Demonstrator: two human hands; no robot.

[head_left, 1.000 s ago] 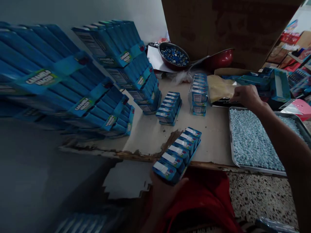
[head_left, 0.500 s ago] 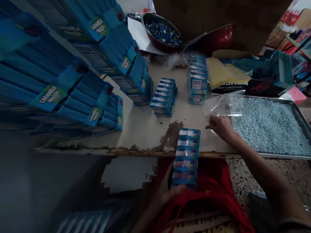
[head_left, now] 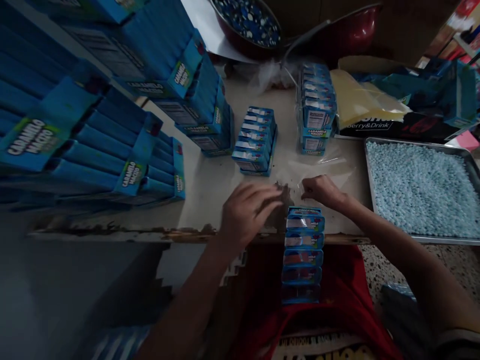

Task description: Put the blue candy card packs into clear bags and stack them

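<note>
My right hand [head_left: 323, 191] is closed on a clear plastic bag [head_left: 339, 167], which spreads out behind it over the table. My left hand [head_left: 245, 212] is raised over the table, its fingers stretched and a little blurred, holding nothing. Between my forearms, a display box of blue candy packs [head_left: 303, 257] juts past the table edge against my red apron [head_left: 343, 280]. Behind my left hand stands another display box of the same packs [head_left: 255, 142]. Farther back is a stack of such boxes wrapped in clear plastic [head_left: 317, 107].
Tall stacks of blue "Caramelo Macizo" boxes [head_left: 93, 150] fill the left side. A metal tray of pale blue candies [head_left: 423, 187] lies at the right. Behind are a pan of blue and white pieces [head_left: 247, 25], a red pan [head_left: 348, 30] and an open carton [head_left: 390, 127].
My left hand has let go of the box of candy packs and risen over the table. My right hand has pulled the plastic bag leftwards, off the tray's edge.
</note>
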